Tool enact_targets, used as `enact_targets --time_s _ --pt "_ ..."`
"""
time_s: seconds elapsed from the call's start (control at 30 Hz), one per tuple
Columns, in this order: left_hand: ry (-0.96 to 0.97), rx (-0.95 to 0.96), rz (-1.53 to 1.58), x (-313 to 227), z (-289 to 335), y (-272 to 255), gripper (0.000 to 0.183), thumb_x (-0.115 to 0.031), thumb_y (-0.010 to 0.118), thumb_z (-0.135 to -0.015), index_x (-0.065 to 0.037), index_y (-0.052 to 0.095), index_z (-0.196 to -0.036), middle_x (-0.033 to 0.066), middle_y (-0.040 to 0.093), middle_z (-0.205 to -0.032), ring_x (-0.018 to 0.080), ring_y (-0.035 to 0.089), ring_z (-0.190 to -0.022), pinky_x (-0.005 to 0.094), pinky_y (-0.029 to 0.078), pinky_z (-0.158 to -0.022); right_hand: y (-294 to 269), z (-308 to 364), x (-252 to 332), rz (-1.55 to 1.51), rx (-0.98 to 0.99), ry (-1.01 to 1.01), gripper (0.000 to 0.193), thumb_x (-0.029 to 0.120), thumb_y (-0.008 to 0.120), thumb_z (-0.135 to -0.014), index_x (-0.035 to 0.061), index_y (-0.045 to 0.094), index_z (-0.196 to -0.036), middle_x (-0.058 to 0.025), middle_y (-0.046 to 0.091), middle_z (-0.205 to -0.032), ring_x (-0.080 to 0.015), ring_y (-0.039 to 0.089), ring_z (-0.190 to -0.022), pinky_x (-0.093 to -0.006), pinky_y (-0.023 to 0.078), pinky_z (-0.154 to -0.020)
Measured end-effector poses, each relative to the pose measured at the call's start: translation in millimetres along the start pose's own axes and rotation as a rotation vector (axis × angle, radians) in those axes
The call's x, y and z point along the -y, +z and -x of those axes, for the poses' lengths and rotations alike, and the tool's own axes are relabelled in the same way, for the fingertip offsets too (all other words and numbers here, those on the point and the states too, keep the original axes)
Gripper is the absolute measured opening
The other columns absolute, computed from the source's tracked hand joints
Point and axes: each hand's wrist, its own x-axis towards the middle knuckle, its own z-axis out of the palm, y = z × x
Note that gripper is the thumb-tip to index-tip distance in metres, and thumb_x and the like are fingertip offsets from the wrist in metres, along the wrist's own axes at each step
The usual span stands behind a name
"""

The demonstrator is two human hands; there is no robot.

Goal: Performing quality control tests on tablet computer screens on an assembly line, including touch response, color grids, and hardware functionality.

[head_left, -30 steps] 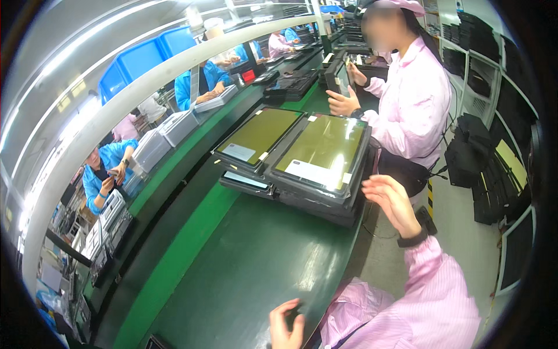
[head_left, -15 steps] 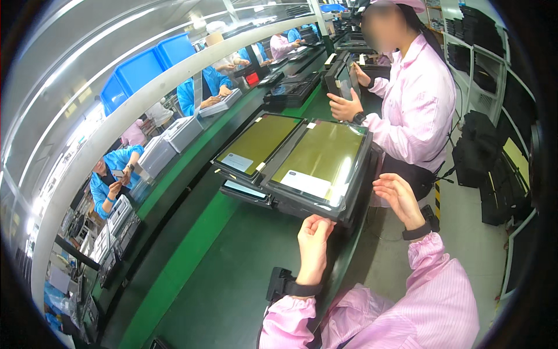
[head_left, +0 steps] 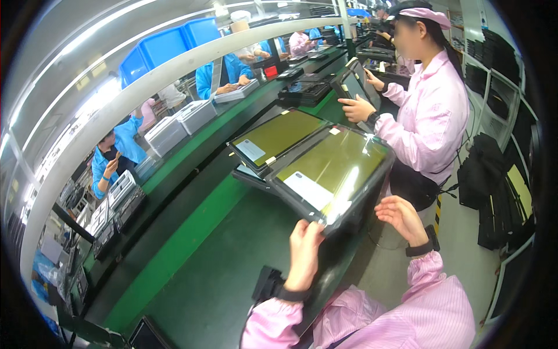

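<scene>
Well, my left hand (head_left: 303, 256) pinches the panel (head_left: 325, 166) cornerwise; right hand (head_left: 403, 218) loosely open nearby; second panel (head_left: 282, 135) just left.

Stacked panels (head_left: 337, 168) on bench (head_left: 215, 267), co-worker (head_left: 430, 116) beyond, bins (head_left: 165, 55) farther left

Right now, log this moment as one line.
left grip: closed at corner of nearer screen panel | right grip: open, beside that panel | second screen panel: left of it | co-worker: holding framed panel
</scene>
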Motion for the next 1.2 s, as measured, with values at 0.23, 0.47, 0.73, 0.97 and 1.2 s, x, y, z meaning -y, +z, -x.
enact_targets --time_s 0.23,0.47,0.73,0.97,1.2 --pt "0.021 -0.243 0.127 -37 81 -123 0.051 -0.023 0.044 -0.071 0.001 0.055 -0.115 0.0126 0.063 -0.106 0.0241 0.061 -0.095 0.0355 0.048 -0.082 26 32 -33 -0.26 0.125 0.313 0.069 0.053 0.036 -0.092 0.0047 0.031 -0.141 -0.017 0.037 -0.142 -0.0321 0.04 -0.127 -0.0449 0.032 -0.105" --pt "0.335 -0.597 0.32 -33 130 -176 0.044 -0.035 0.044 -0.086 0.0 0.057 -0.11 0.0103 0.062 -0.106 0.0237 0.06 -0.096 0.0355 0.047 -0.086 120 44 -63 -0.299 0.352 0.347 0.079 0.064 0.034 -0.09 0.0067 0.025 -0.144 -0.0101 0.041 -0.14 -0.024 0.048 -0.117 -0.0406 0.039 -0.098" --pt "0.293 -0.725 0.184 -65 185 -263 0.039 -0.039 0.045 -0.088 -0.004 0.061 -0.091 0.0082 0.066 -0.087 0.0203 0.062 -0.079 0.0315 0.049 -0.072 127 101 -102 -0.614 0.861 0.664 0.095 0.066 0.054 -0.079 0.0133 0.014 -0.146 -0.0109 0.025 -0.149 -0.0348 0.031 -0.132 -0.059 0.032 -0.1" --pt "0.275 -0.734 -0.057 -66 207 -360 0.03 -0.029 0.048 -0.089 -0.003 0.062 -0.096 0.0043 0.064 -0.087 0.0152 0.061 -0.078 0.0253 0.048 -0.071 172 157 -140 -0.709 1.041 0.988 0.083 0.03 0.055 -0.092 0.0191 -0.005 -0.147 -0.0137 0.015 -0.15 -0.0367 0.026 -0.135 -0.0598 0.032 -0.103" --pt "0.048 -0.647 -0.31 -67 166 -406 0.034 -0.017 0.045 -0.087 0.006 0.063 -0.102 0.0116 0.067 -0.096 0.0206 0.061 -0.089 0.0309 0.046 -0.082 179 147 -156 -0.167 1.062 1.316 0.041 0.021 0.035 -0.101 0.0046 0.03 -0.139 -0.0167 0.035 -0.142 -0.0279 0.039 -0.129 -0.0411 0.041 -0.101"
